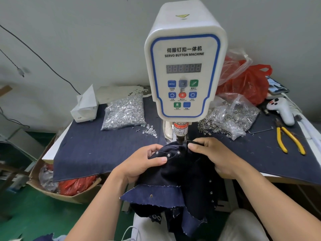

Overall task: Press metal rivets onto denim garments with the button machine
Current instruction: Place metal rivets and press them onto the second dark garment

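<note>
two hands hold a dark denim garment (175, 173) at the front edge of the worktop (97, 150), its top fold pushed under the press head (180, 134) of the servo button machine (184, 66). the left hand (144, 164) pinches the cloth with thumb and curled fingers just beside a row of set rivets (168, 155); the right hand (213, 153) grips the fold beside the punch, thumb on top and very near it. the rest of the garment hangs off the front edge into the person's lap. denim like this looks soft and limp yet fairly thick, so it will likely sag and drag toward the lap unless kept taut; holding it close on both sides of the target spot seems right, with fingertips kept out from under the punch. a bag of silvery rivet pins (125, 112) sits toward the back left of the worktop, a bag of dark ring caps (229, 117) toward the back right, and yellow pliers (288, 138) near the right edge.
</note>
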Action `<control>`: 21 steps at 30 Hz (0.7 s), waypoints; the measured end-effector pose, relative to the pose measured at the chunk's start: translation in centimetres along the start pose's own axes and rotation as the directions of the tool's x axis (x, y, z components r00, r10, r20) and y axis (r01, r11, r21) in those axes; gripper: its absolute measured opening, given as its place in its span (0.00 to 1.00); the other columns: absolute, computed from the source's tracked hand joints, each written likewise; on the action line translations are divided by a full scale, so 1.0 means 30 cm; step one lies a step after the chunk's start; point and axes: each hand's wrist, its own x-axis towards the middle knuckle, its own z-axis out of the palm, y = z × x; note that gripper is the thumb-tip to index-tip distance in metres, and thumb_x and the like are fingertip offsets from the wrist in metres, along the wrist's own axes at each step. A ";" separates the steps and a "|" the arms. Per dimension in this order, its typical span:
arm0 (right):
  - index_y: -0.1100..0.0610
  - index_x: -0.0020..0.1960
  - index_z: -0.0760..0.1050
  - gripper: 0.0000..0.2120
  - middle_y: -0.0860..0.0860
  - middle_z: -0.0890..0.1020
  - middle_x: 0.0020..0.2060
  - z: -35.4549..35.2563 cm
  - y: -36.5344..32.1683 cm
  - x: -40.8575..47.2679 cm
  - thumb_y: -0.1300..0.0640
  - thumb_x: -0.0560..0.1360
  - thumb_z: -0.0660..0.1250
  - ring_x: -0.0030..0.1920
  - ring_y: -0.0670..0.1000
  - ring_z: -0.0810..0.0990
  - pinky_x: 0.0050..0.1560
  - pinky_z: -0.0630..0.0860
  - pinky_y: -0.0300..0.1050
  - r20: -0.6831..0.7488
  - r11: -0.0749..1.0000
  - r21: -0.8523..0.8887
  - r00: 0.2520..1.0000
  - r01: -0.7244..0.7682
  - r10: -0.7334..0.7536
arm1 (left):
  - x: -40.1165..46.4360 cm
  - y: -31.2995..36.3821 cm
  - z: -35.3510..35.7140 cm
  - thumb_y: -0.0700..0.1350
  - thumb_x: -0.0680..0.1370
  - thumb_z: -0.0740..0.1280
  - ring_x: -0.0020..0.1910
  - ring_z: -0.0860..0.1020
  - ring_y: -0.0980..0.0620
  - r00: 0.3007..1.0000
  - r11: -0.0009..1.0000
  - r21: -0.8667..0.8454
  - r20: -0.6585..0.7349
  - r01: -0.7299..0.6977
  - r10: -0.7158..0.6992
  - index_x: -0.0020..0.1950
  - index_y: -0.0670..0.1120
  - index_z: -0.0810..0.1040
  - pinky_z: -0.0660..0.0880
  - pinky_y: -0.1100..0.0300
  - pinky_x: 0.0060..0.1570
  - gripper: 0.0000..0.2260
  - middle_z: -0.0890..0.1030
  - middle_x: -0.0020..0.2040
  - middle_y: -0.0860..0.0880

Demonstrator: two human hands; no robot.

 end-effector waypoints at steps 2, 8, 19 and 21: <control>0.59 0.51 0.84 0.08 0.61 0.86 0.48 -0.007 -0.010 -0.020 0.56 0.81 0.70 0.48 0.53 0.85 0.54 0.79 0.48 0.033 0.998 -0.066 0.999 0.022 -0.020 | -0.014 -0.002 0.015 0.47 0.78 0.76 0.59 0.84 0.45 0.999 1.000 -0.005 0.034 0.001 -0.001 0.64 0.45 0.82 0.80 0.51 0.59 0.16 0.85 0.61 0.40; 0.47 0.58 0.73 0.11 0.47 0.86 0.50 -0.005 -0.059 -0.076 0.56 0.78 0.72 0.53 0.44 0.84 0.57 0.75 0.42 -0.014 0.944 -0.313 0.993 0.110 -0.120 | -0.042 0.006 0.070 0.43 0.79 0.73 0.55 0.84 0.46 0.999 0.997 -0.077 0.046 0.001 0.002 0.66 0.41 0.80 0.80 0.55 0.54 0.16 0.85 0.59 0.40; 0.38 0.56 0.77 0.12 0.41 0.71 0.54 0.032 -0.040 -0.136 0.51 0.77 0.73 0.58 0.40 0.73 0.55 0.65 0.26 0.215 0.661 -0.671 0.941 0.337 -0.262 | -0.042 0.054 0.141 0.37 0.83 0.69 0.43 0.84 0.51 1.000 0.999 0.036 0.009 -0.022 0.022 0.68 0.42 0.77 0.81 0.60 0.44 0.13 0.86 0.48 0.45; 0.36 0.57 0.75 0.12 0.42 0.69 0.52 0.033 -0.043 -0.133 0.49 0.77 0.73 0.55 0.40 0.73 0.55 0.66 0.28 0.239 0.640 -0.694 0.944 0.329 -0.226 | -0.045 0.059 0.139 0.38 0.83 0.69 0.43 0.83 0.51 1.000 0.998 0.069 0.005 -0.017 0.017 0.67 0.45 0.77 0.80 0.60 0.43 0.12 0.86 0.47 0.45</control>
